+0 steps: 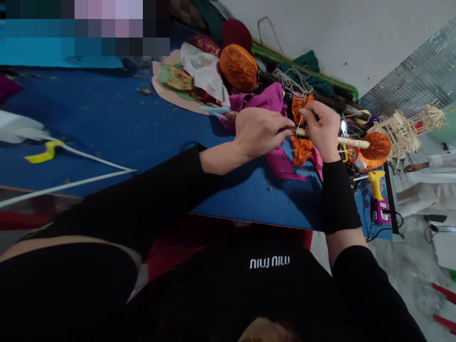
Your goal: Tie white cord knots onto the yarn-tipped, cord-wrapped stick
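My left hand (261, 133) is closed round a thin stick above the near side of the blue table, its fingertips pressed on the shaft. Beyond the knuckles, a pale wrapped length of the stick (352, 142) points right, towards an orange ball (377, 146); whether they are joined I cannot tell. Light blue strips (217, 111) stick out at the left, beside the hand. Between thumb and finger, my right hand (322, 126) pinches a thin pale thread (299, 119) that runs down to the stick. Crumpled orange cloth (301, 151) and magenta cloth (276, 159) lie under both hands.
Behind are a larger orange ball (238, 68), a dark red ball (237, 37), white cloth (204, 69) and a coil of grey cord (294, 83). A yellow glue gun (376, 184) lies at the table's right edge. A white cable (96, 156) crosses the left side.
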`<state>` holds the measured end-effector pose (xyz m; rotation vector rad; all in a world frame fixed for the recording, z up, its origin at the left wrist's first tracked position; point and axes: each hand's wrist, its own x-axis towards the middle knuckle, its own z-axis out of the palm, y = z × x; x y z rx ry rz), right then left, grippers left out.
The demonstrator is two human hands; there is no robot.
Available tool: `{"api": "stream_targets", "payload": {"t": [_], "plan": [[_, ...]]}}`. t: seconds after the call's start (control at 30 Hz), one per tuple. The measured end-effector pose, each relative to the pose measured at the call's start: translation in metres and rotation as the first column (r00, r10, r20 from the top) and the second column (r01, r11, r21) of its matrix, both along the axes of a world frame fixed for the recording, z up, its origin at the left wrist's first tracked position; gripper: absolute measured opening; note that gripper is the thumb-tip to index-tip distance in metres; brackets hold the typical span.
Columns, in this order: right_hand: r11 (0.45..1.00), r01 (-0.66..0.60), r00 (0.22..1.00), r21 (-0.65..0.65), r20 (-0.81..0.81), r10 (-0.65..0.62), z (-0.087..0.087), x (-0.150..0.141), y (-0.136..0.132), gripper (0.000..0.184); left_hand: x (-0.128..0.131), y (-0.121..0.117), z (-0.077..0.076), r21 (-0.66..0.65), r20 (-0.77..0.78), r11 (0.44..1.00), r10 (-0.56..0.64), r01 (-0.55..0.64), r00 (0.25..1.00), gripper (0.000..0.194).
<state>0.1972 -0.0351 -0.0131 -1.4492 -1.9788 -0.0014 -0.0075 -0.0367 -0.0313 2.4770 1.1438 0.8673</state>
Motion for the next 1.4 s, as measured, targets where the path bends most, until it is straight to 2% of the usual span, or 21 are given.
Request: {"api": "stream_targets", "payload": {"t": [0.13, 0.27, 0.37, 0.5, 0.67, 0.87, 0.97, 1.1, 1.27, 1.33, 1.4], "plan": [[0.999, -0.016, 1.000, 0.051, -0.009, 0.016, 0.000, -0.003, -0.004, 0.046, -0.002, 0.004, -0.003, 0.006, 0.068, 1.000, 0.024, -0.025, 0.997, 0.033], [0.995, -0.048, 0.999, 0.083, -0.013, 0.049, 0.003, -0.006, -0.008, 0.048, -0.004, 0.005, -0.001, -0.007, 0.057, 0.998, 0.069, -0.069, 0.996, 0.035], [0.997, -0.045, 0.999, 0.060, -0.019, 0.046, 0.003, -0.006, -0.008, 0.044, -0.004, 0.004, 0.003, -0.038, 0.040, 0.996, 0.082, -0.080, 0.996, 0.036], [1.000, -0.019, 1.000, 0.017, -0.022, 0.019, 0.000, -0.003, -0.004, 0.043, -0.002, 0.001, 0.004, -0.039, 0.017, 0.999, 0.038, -0.038, 0.999, 0.037], [1.000, 0.025, 1.000, -0.011, 0.009, -0.025, -0.005, 0.002, 0.003, 0.039, 0.001, -0.001, 0.002, 0.086, -0.112, 0.996, 0.008, 0.001, 0.994, 0.046], [0.995, 0.057, 0.995, -0.076, 0.084, -0.051, -0.006, 0.001, 0.005, 0.034, 0.002, -0.003, 0.006, 0.187, -0.341, 0.980, 0.004, 0.064, 0.940, 0.057], [0.991, 0.081, 0.992, -0.108, 0.107, -0.069, -0.003, -0.002, 0.002, 0.031, 0.002, -0.004, 0.006, 0.199, -0.314, 0.978, -0.004, 0.069, 0.949, 0.060], [0.990, 0.083, 0.993, -0.118, 0.098, -0.072, -0.003, -0.007, -0.001, 0.030, 0.002, -0.005, 0.007, 0.130, -0.214, 0.989, -0.039, 0.068, 0.976, 0.054], [0.992, 0.043, 0.999, -0.121, -0.001, -0.043, -0.006, -0.001, 0.006, 0.034, -0.001, -0.003, 0.009, 0.183, -0.344, 0.981, 0.001, 0.066, 0.939, 0.062], [0.994, -0.019, 0.994, -0.105, -0.113, 0.007, 0.002, 0.008, 0.005, 0.038, -0.004, 0.001, 0.007, 0.198, -0.306, 0.979, 0.014, 0.049, 0.952, 0.058], [0.994, -0.067, 0.962, -0.086, -0.271, 0.041, 0.019, 0.021, -0.001, 0.043, -0.008, 0.008, 0.003, 0.196, -0.202, 0.980, 0.030, 0.010, 0.979, 0.052]]}}
